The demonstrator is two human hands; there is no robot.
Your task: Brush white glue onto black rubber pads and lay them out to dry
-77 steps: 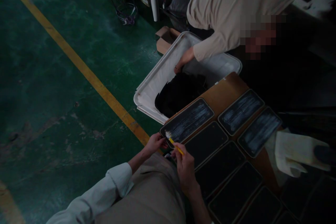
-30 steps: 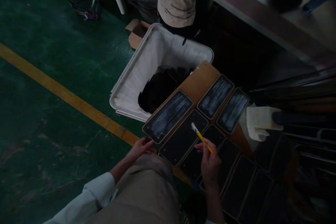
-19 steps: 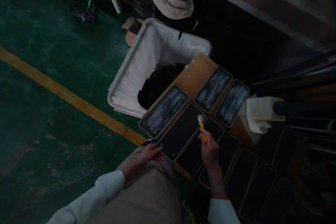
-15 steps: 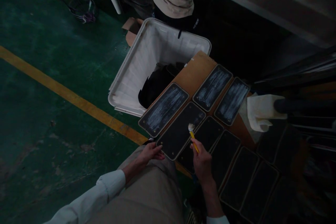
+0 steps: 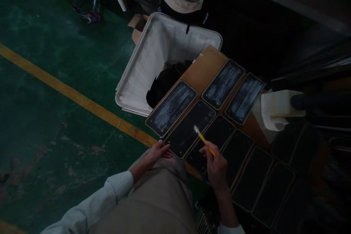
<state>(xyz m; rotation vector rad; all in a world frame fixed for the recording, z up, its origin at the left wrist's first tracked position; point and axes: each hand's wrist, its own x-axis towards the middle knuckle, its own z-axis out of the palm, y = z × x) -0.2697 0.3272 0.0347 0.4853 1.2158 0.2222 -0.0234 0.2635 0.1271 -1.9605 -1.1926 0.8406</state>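
Brush (image 5: 204,140), clasped firmly in the right grip (image 5: 214,151), bristles (image 5: 195,129) ahead over a dark panel (image 5: 186,131); left grip (image 5: 163,150) at that panel's corner, cannot tell if pinching. Possible: panel shift from pressing there, or smears on neighbouring panels (image 5: 218,131) below the right grip from stray bristles. Beyond both grips, pale trouser mark (image 5: 205,18) too small to read.

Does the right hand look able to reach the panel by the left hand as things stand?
Likely yes: the right hand holds the brush with its bristles over that panel, and the left hand sits only at one corner, out of the way.
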